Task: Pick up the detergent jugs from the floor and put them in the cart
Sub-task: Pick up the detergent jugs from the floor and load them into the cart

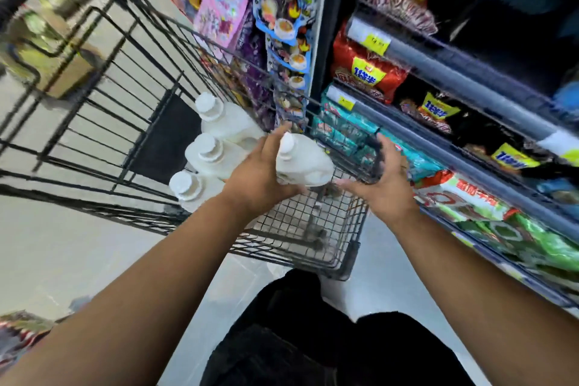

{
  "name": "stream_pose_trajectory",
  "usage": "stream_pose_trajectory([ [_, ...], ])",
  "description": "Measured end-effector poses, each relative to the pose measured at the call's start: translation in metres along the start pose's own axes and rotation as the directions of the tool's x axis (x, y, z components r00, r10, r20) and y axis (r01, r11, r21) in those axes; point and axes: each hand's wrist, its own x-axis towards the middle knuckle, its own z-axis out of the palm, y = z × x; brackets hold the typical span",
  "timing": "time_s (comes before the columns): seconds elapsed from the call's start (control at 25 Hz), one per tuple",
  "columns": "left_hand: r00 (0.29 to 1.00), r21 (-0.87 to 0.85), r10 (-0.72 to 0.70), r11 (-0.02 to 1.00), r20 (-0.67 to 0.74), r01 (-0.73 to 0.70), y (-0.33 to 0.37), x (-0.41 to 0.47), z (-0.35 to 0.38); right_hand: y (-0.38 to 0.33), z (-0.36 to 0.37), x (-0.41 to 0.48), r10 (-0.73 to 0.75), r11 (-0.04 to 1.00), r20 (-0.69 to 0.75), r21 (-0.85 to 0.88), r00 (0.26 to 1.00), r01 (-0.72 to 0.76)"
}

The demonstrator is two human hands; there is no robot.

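Snack shelves (463, 84) rise right of the hands as the left hand (260, 180) grips a rigid, probably heavy, slick white detergent jug (304, 161) over the wire cart (352, 247), its handle likely the safest hold, with the right hand (383, 186) spread and empty just beside it.

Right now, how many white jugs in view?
4. Three stand in a row inside the cart: far jug, middle jug, near jug. The left hand holds the fourth jug over it. Others may be hidden.

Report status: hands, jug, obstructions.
Left hand grips a white jug over the cart. Right hand open beside it. Three jugs already inside. No obstruction seen.
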Motion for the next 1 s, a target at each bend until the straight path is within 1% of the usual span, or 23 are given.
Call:
stream_pose_trajectory([
  [0.12,0.994,0.012,0.109,0.994,0.009,-0.109,0.059,-0.008,0.016,0.0,-0.058,-0.031,-0.026,1.0,-0.094,-0.012,0.995,0.025],
  [0.28,0.979,0.009,0.203,0.979,0.023,-0.203,0.144,-0.026,0.059,0.023,-0.15,-0.089,-0.09,0.995,-0.181,-0.057,0.979,0.081],
  [0.4,0.955,-0.035,0.288,0.958,0.066,-0.286,0.223,-0.053,0.103,0.061,-0.233,-0.159,-0.025,0.999,-0.287,-0.032,0.958,0.016],
  [0.52,0.911,-0.022,0.381,0.924,0.158,-0.383,0.301,-0.08,0.153,0.106,-0.305,-0.233,0.041,0.999,-0.386,0.011,0.922,-0.04],
  [0.6,0.871,-0.034,0.432,0.899,0.233,-0.436,0.351,-0.099,0.189,0.133,-0.345,-0.277,0.105,0.994,-0.464,0.084,0.879,-0.075],
  [0.68,0.799,-0.065,0.506,0.855,0.325,-0.514,0.406,-0.12,0.233,0.16,-0.386,-0.321,0.171,0.98,-0.557,0.181,0.813,-0.081],
  [0.72,0.748,-0.056,0.546,0.82,0.378,-0.57,0.433,-0.132,0.255,0.173,-0.404,-0.343,0.193,0.974,-0.595,0.214,0.78,-0.077],
  [0.8,0.616,0.004,0.625,0.701,0.48,-0.713,0.485,-0.151,0.304,0.2,-0.439,-0.385,0.229,0.967,-0.677,0.243,0.7,-0.081],
  [0.88,0.494,0.029,0.68,0.572,0.542,-0.82,0.53,-0.165,0.344,0.221,-0.467,-0.419,0.277,0.957,-0.743,0.267,0.61,-0.11],
  [1.0,0.306,-0.057,0.723,0.43,0.62,-0.901,0.604,-0.186,0.418,0.261,-0.514,-0.475,0.353,0.936,-0.828,0.313,0.437,-0.163],
])
